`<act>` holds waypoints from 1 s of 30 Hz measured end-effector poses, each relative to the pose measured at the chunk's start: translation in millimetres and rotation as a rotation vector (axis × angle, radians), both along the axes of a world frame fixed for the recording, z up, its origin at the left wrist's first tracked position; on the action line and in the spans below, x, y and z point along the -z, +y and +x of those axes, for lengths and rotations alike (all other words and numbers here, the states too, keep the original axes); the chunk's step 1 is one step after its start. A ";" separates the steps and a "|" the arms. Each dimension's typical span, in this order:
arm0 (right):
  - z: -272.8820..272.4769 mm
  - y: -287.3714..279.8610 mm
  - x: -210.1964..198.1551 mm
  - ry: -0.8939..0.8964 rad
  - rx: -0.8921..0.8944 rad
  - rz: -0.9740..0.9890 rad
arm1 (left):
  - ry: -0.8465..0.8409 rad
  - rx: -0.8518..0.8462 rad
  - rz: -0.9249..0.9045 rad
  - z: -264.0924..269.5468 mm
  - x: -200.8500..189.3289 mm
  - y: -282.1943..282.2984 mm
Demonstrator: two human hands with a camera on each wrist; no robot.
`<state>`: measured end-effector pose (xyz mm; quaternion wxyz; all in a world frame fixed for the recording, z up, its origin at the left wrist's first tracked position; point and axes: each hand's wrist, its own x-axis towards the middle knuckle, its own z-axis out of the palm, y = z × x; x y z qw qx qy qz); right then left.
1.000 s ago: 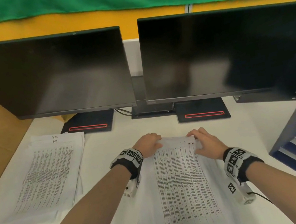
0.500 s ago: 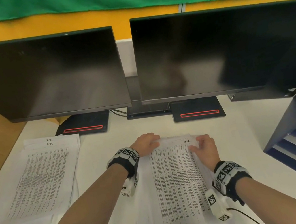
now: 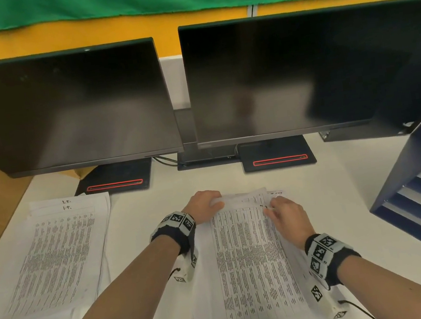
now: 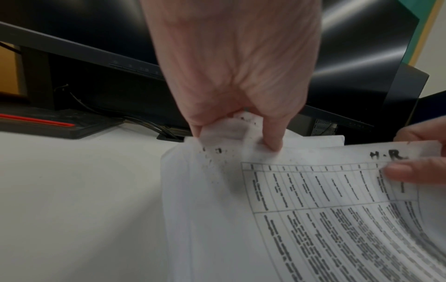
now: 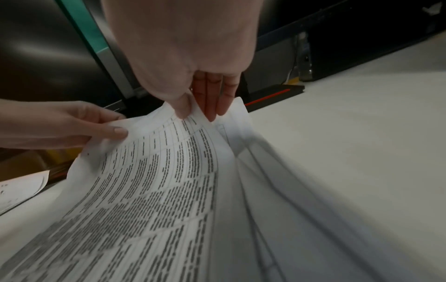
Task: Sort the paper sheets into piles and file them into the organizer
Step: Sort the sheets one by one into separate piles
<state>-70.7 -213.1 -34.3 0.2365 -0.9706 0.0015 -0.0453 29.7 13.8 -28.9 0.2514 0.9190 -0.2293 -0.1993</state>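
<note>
Our left hand [image 3: 205,206] pinches the far left corner of the top sheet [image 3: 248,257], thumb above. Our right hand [image 3: 289,220] pinches its far right corner, marked "H.R". The sheet lies on the middle stack [image 3: 298,261], near the desk [image 3: 137,225] edge.
</note>
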 end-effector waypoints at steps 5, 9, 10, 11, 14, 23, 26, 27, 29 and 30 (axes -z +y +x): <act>-11.1 2.1 0.9 0.077 0.187 0.206 | -0.025 -0.004 -0.030 1.9 3.0 1.7; -18.1 3.7 2.4 0.369 0.401 0.554 | -0.016 0.012 0.040 4.7 4.9 2.2; -18.7 2.1 1.9 0.396 0.409 0.545 | -0.023 0.032 0.073 5.2 5.0 1.5; -18.6 -0.8 0.5 0.403 0.413 0.510 | -0.036 0.053 0.101 6.0 5.0 1.3; -14.0 -21.4 -3.1 0.402 0.488 0.408 | -0.065 0.099 0.127 11.1 2.4 3.4; -9.4 -120.4 -20.6 0.454 0.726 0.120 | -0.041 0.081 0.183 33.1 -5.3 43.0; -3.2 -121.2 -25.3 0.414 0.823 -0.005 | -0.027 0.075 0.211 31.7 -5.7 45.1; -3.1 -112.9 -24.6 0.381 0.835 -0.078 | -0.021 0.073 0.216 29.4 -5.0 42.7; -8.7 -83.1 -18.0 0.248 0.691 -0.156 | -0.011 0.068 0.229 23.4 -4.6 34.8; -13.3 -65.3 -10.8 0.179 0.531 -0.159 | -0.012 0.066 0.228 20.8 -4.6 29.8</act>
